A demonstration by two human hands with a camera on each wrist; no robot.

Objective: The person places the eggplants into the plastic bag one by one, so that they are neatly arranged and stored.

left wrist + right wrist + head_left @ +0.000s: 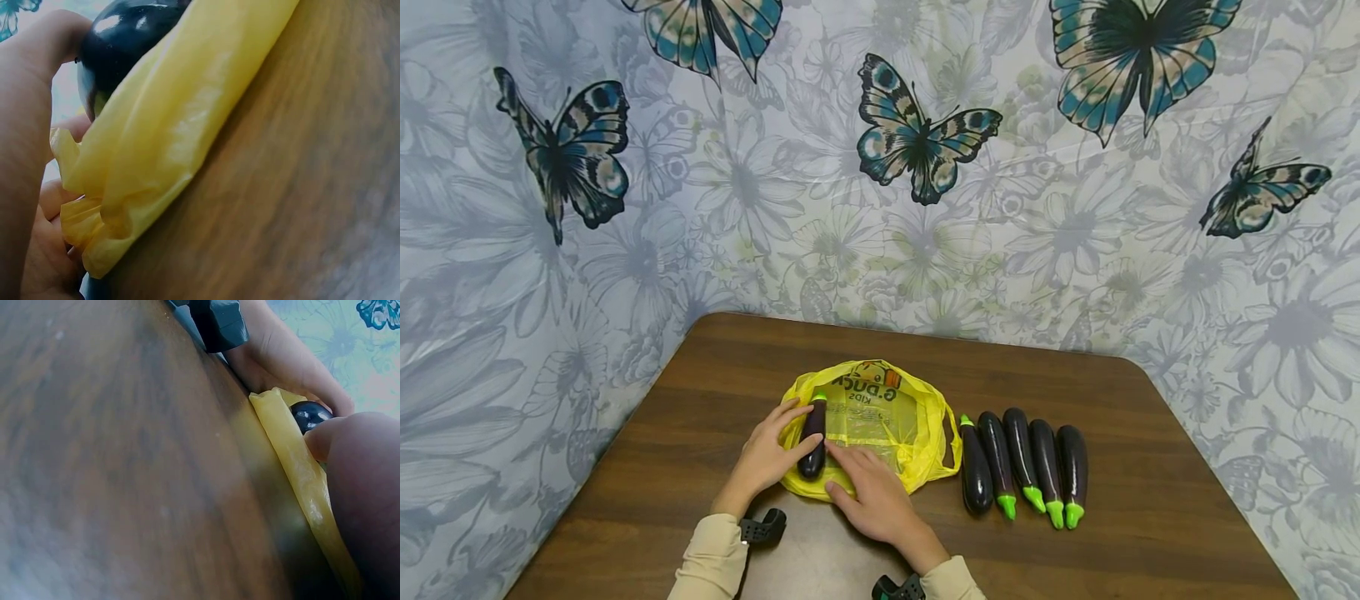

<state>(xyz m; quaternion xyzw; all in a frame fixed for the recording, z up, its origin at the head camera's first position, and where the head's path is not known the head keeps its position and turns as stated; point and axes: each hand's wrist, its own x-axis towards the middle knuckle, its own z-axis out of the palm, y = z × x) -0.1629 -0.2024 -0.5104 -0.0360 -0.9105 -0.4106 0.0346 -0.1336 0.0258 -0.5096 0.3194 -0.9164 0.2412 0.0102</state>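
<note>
A yellow plastic bag [936,408] lies spread open on the table, with printing on its inner back side. Inside its left part is a dark purple eggplant [811,457], green stem end pointing away from me. My left hand [767,450] holds this eggplant between thumb and fingers. Stretched over the bag's front edge, my right hand [872,496] has its fingertips right at the eggplant's right side. In the left wrist view, the eggplant's shiny rounded end [125,44] shows above the yellow bag edge [169,131]. The right wrist view shows that dark end [310,415] between both hands.
Right of the bag several more eggplants [1018,450] lie side by side in a row, most with green stems toward me. The brown wooden table [1150,500] reaches back to a wall covering [820,208] with butterflies. Black straps [763,527] sit at both wrists.
</note>
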